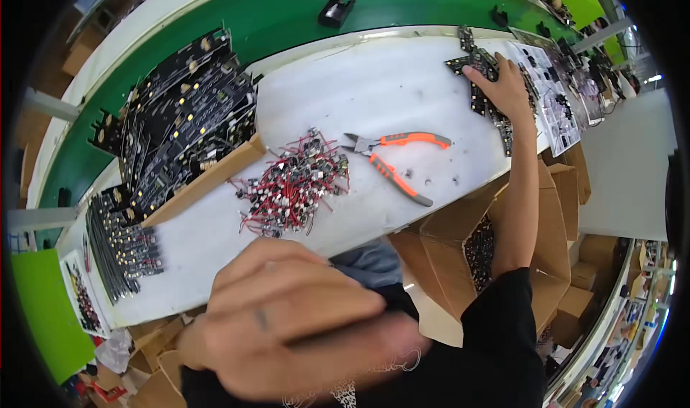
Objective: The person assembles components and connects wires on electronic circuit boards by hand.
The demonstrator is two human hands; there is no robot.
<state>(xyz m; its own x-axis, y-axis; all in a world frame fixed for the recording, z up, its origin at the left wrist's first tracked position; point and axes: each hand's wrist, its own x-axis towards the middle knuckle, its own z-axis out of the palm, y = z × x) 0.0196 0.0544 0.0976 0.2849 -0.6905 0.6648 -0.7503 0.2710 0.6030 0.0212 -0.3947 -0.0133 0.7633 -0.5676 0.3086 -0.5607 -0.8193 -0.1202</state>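
Holding the right hand (507,92), with thumb set apart from the fingers, over black circuit boards (477,100) near the far right corner of the desk (345,77). Holding the left hand (287,322), blurred, before the near edge; for its fingers, cannot tell if together or apart. Farther out, can see orange-grey cutters (366,146) with handles spread; left of these, a heap of red-wired small parts (295,185); toward the left edge, many larger boards (180,113).

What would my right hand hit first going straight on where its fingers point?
Beyond the dark circuit boards under it, your right hand would probably meet the small black part on the green belt, though depth is unclear.
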